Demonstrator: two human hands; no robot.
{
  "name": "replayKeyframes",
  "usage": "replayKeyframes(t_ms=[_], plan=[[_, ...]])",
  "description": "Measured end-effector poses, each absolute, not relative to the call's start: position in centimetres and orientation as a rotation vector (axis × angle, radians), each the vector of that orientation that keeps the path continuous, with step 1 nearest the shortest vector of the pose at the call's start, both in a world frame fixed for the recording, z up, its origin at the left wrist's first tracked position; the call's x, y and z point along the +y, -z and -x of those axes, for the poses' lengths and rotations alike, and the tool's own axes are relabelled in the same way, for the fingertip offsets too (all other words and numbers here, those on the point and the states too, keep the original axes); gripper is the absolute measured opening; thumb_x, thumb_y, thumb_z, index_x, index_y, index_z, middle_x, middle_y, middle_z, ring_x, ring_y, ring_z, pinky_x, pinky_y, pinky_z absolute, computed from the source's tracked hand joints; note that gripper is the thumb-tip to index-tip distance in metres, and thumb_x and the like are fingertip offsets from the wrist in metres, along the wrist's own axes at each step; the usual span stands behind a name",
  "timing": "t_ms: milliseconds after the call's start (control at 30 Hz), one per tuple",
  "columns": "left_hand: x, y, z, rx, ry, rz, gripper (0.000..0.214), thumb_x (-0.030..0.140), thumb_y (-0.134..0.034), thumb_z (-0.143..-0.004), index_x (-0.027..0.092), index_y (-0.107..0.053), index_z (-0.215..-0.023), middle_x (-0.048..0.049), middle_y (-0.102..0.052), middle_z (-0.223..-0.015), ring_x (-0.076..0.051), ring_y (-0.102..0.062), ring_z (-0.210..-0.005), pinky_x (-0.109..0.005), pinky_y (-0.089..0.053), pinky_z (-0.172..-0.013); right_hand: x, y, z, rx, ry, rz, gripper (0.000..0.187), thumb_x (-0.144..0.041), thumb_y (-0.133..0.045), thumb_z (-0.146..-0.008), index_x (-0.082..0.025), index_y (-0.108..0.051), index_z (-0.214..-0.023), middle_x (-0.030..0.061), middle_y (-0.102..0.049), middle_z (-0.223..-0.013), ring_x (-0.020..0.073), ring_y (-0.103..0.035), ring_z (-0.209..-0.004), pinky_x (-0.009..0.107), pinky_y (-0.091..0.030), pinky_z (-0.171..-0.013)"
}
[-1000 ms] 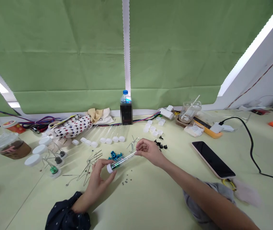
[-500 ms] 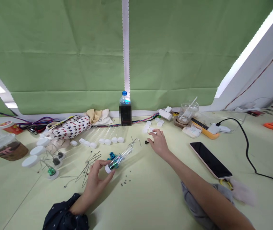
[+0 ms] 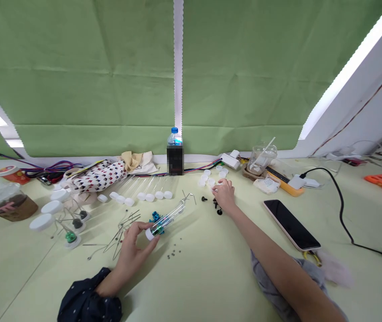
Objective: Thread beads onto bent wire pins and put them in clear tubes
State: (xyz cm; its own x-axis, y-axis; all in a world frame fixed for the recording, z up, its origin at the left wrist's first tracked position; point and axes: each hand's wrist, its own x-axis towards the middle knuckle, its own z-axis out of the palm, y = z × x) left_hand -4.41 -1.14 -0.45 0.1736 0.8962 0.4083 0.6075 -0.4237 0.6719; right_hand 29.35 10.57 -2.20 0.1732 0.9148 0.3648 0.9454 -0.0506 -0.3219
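Observation:
My left hand [image 3: 132, 250] grips the capped end of a clear plastic tube [image 3: 167, 219] that holds small green and blue parts, its far end resting toward a bent wire. My right hand [image 3: 224, 196] reaches across the table to a cluster of white caps [image 3: 209, 179], fingers curled and pinched at one of them; what they hold, if anything, is hidden. Small black screws [image 3: 218, 210] lie just beside that hand. A little pile of blue parts [image 3: 155, 217] sits behind the tube.
A row of capped clear tubes [image 3: 144, 190] lies further back, with loose metal pins [image 3: 123, 228] and white-lidded jars [image 3: 48, 214] to the left. A phone [image 3: 291, 223] and a black cable [image 3: 345, 214] lie at right. A water bottle [image 3: 175, 152] stands against the green wall.
My right hand let go of the tube's open end and moved back and to the right, to the white caps. My left hand kept its hold on the tube.

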Motion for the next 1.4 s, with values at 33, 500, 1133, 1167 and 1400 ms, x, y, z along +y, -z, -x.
replayKeyframes(t_ms=[33, 500, 1133, 1167, 1400], plan=[[-1.2, 0.5, 4.4, 1.430, -1.122, -2.101, 0.025, 0.031, -0.061, -0.077, 0.021, -0.052, -0.098, -0.0068, -0.061, -0.098, -0.024, -0.058, -0.095, -0.041, -0.042, -0.085, 10.6, 2.1, -29.3, -1.740, 0.082, 1.964, 0.010, -0.019, -0.059, -0.077, -0.020, -0.069, -0.074, 0.0094, -0.050, -0.107, 0.0273, -0.039, -0.103, 0.039, -0.035, -0.079], [-1.2, 0.4, 4.5, 1.440, -1.128, -2.132, 0.026, 0.032, -0.059, -0.079, 0.021, -0.050, -0.101, -0.0070, -0.059, -0.099, -0.024, -0.056, -0.096, -0.042, -0.040, -0.086, 5.2, -1.8, -22.9, -1.741, -0.943, 1.135, 0.039, -0.031, -0.072, -0.065, -0.019, -0.053, -0.097, 0.0040, -0.061, -0.092, 0.0153, -0.057, -0.078, 0.028, -0.047, -0.069], [-1.3, 0.1, 4.7, 1.356, -1.077, -2.230, 0.025, 0.030, -0.057, -0.081, 0.024, -0.051, -0.105, -0.0048, -0.059, -0.102, -0.023, -0.054, -0.099, -0.040, -0.039, -0.085, 3.5, -3.7, -22.2, -1.659, -1.483, 0.826, 0.040, -0.032, -0.072, -0.068, -0.019, -0.061, -0.104, 0.0063, -0.058, -0.103, 0.0132, -0.054, -0.081, 0.029, -0.047, -0.077], [-1.3, 0.0, 4.7, 1.358, -1.078, -2.235, 0.025, 0.030, -0.057, -0.081, 0.024, -0.051, -0.105, -0.0047, -0.060, -0.102, -0.023, -0.054, -0.099, -0.039, -0.039, -0.085, 3.5, -3.7, -22.2, -1.661, -1.481, 0.827, 0.040, -0.032, -0.072, -0.068, -0.019, -0.061, -0.104, 0.0062, -0.058, -0.103, 0.0131, -0.054, -0.080, 0.029, -0.047, -0.077], [-1.4, -0.3, 4.5, 1.350, -1.060, -2.275, 0.025, 0.031, -0.057, -0.082, 0.024, -0.052, -0.105, -0.0049, -0.061, -0.100, -0.023, -0.054, -0.096, -0.040, -0.038, -0.084, 3.5, -4.0, -22.5, -1.698, -1.452, 0.830, 0.038, -0.032, -0.073, -0.066, -0.017, -0.064, -0.099, 0.0057, -0.059, -0.099, 0.0128, -0.054, -0.079, 0.026, -0.046, -0.075]])
